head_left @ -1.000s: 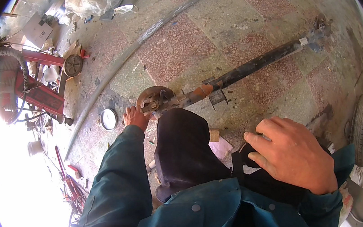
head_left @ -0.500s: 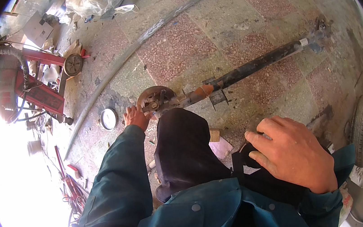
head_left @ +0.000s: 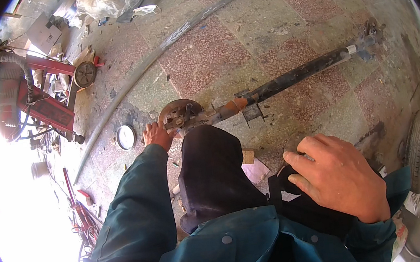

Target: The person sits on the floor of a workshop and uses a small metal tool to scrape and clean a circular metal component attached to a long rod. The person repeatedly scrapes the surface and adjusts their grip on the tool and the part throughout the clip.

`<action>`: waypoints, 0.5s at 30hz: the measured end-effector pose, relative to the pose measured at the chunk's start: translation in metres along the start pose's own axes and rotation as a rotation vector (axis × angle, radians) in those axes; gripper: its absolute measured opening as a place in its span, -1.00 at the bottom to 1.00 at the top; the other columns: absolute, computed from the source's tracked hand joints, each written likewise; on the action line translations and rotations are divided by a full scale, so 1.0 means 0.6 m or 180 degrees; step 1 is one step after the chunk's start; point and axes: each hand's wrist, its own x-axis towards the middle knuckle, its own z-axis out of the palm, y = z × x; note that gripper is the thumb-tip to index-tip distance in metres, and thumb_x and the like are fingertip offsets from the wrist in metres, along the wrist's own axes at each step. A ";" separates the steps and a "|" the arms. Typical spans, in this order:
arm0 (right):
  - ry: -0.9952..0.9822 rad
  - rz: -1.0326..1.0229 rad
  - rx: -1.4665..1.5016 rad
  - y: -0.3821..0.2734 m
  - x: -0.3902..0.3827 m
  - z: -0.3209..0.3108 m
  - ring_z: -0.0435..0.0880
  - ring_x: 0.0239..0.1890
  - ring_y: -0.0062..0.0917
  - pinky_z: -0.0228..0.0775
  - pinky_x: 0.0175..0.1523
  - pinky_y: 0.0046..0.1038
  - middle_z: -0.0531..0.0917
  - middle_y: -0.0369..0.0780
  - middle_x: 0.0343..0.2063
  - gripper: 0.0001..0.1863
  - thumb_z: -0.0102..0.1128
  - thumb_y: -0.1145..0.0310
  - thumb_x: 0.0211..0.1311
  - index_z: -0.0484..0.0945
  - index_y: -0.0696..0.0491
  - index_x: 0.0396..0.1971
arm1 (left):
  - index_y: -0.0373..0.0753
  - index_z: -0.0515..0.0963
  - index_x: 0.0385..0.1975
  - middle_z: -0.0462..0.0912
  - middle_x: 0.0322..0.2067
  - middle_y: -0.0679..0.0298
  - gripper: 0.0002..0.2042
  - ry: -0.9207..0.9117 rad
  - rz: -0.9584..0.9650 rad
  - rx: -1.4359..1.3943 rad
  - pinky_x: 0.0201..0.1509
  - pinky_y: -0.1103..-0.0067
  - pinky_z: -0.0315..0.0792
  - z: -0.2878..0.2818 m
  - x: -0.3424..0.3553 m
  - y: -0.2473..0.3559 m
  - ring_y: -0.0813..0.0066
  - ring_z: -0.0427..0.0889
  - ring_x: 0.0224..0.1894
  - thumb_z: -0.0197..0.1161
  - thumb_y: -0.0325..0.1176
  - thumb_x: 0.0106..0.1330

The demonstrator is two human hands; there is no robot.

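Reaching down to a tiled workshop floor point(head_left: 195, 54), a person in a teal work jacket sets the left hand point(head_left: 157, 136) against the round hub plate point(head_left: 179, 115) at the near end of a long axle shaft point(head_left: 287, 77); the fingers curl onto the plate's lower edge, though whether they truly clamp it cannot be told from this single head view. The shaft lies flat across the tiles, running from the hub just ahead of the person's dark-trousered knee point(head_left: 209, 167) up and away to the right, with a small bracket point(head_left: 251, 113) welded near its middle. The right hand point(head_left: 337, 175) rests loosely spread, fingers slightly apart, on the other knee and holds nothing. By its look the rusty steel assembly is heavy, rigid and gritty rather than slick, best gripped at the hub rim or around the tube itself. A small round gauge point(head_left: 126, 137) lies just left of the hub, and a red machine frame point(head_left: 33, 100) stands well apart at the left.
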 end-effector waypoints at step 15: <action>0.0056 -0.0094 0.0004 0.002 0.001 0.001 0.72 -0.03 -0.20 0.64 0.13 -0.18 0.63 -0.12 -0.17 -0.69 0.49 0.27 0.45 0.73 0.13 0.05 | -0.27 0.58 0.40 0.72 0.22 0.08 -0.23 -0.0095 -0.0049 -0.0021 0.44 0.07 0.38 -0.008 0.001 0.005 0.02 0.53 0.39 0.40 0.31 0.49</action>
